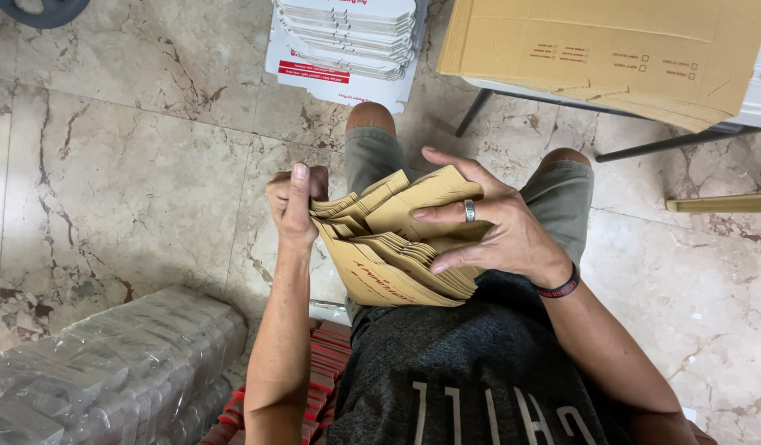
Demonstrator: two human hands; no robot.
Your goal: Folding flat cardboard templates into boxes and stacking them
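**Two hands on a fanned stack of flat cardboard mailers**

The person sits with the stack of brown cardboard mailers [397,247] resting on the lap, above the knees in grey-green shorts [372,156]. The mailers lie flat and folded, their edges fanned out like a deck, the lower ones showing red print.

The left hand [294,206] is closed around the left edge of the stack: fingers curled tight under it, thumb pointing up along the side, a firm grip. The right hand [488,227] lies on top of the stack from the right, fingers spread wide and long. Its fingertips [422,213] press on the upper sheets, parting them, while the thumb reaches over the top edge. It wears a ring and, at the wrist, a dark wristband [562,287].

Around them is a marble floor [125,165]. Ahead of the knees stands a pile of white flat boxes with red labels [347,41], on the floor. To the right of it, a large flattened brown carton [603,49] lies on a metal-legged table. By the left elbow sits a bundle wrapped in clear plastic [108,371], close to a red slatted seat [323,363].
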